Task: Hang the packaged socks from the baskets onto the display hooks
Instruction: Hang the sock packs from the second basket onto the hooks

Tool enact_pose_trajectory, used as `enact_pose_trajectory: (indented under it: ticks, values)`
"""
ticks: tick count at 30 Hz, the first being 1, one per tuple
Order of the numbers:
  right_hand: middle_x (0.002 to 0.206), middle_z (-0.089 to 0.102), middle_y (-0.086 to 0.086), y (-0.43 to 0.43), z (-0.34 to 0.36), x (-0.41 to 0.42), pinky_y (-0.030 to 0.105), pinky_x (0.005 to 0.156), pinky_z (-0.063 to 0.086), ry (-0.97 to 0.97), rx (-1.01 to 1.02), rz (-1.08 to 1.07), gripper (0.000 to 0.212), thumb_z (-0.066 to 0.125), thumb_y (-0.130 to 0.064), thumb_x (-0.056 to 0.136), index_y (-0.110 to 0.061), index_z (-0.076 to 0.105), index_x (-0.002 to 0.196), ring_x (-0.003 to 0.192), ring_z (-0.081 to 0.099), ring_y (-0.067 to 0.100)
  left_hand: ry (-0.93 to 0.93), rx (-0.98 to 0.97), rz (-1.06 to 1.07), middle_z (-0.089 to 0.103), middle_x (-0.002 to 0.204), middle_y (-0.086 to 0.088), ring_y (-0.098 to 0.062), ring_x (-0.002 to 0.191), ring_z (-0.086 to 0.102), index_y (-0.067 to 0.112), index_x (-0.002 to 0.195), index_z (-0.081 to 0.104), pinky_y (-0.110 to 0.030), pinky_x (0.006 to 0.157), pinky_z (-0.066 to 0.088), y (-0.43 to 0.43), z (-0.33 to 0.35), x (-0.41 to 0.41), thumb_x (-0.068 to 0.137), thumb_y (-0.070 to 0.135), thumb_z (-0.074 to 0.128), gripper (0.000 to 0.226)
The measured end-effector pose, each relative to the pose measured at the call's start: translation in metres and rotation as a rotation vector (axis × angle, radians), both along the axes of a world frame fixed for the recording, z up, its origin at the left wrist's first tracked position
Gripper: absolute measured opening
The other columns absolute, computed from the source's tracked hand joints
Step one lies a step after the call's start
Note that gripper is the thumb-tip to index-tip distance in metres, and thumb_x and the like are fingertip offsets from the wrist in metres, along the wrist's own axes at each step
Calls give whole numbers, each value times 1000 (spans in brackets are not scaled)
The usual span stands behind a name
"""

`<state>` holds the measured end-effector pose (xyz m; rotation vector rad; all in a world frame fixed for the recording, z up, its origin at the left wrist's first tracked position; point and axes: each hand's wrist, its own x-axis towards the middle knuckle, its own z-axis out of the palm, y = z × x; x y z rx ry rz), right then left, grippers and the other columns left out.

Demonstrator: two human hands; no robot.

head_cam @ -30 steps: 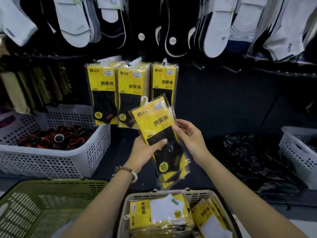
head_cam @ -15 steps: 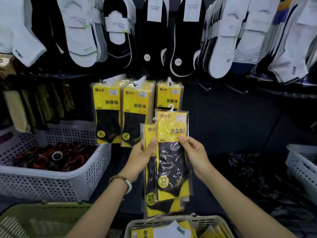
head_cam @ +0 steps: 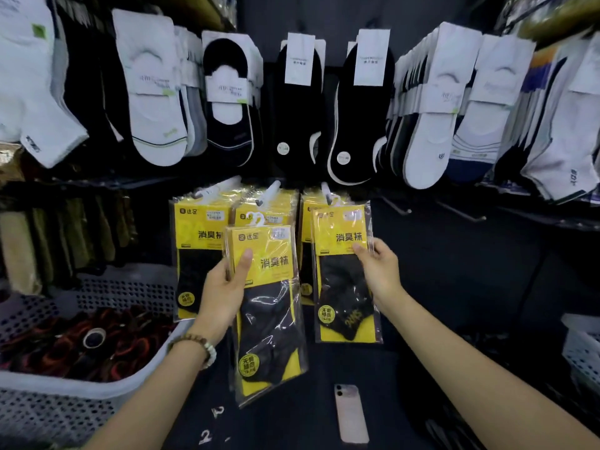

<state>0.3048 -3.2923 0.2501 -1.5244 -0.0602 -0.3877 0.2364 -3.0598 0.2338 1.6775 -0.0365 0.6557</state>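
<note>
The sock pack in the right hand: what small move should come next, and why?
Probably slide the right-hand pack onto the hook just above it. The right hand pinches it directly in front of the hanging packs there, and I cannot see its hanger caught yet. The left hand holds a second pack waiting.

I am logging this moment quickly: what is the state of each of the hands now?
Left hand: grips the tilted sock pack, thumb on its front.
Right hand: pinches the upright sock pack by its right edge.
</note>
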Motion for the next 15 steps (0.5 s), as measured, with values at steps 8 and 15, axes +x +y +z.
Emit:
enact_pose_trajectory:
  ticks: [8, 15]
  values:
    - [84, 63, -5, 26, -9, 29, 12, 67, 43, 12, 5, -23, 7, 59, -16, 93, -11, 62, 97, 80, 58, 6, 77, -18, 3, 44, 56, 14, -5, 55, 41, 21, 79, 58, -14, 54, 36, 4, -3, 11, 80, 62, 46, 43]
    - [100, 70, 0, 12, -27, 15, 29, 89, 50, -13, 171, -82, 10, 59, -17, 93, -14, 65, 101, 99, 65, 14, 110, -37, 5, 32, 44, 14, -6, 49, 37, 28, 76, 56, -16, 56, 36, 2, -3, 11, 78, 63, 45, 37]
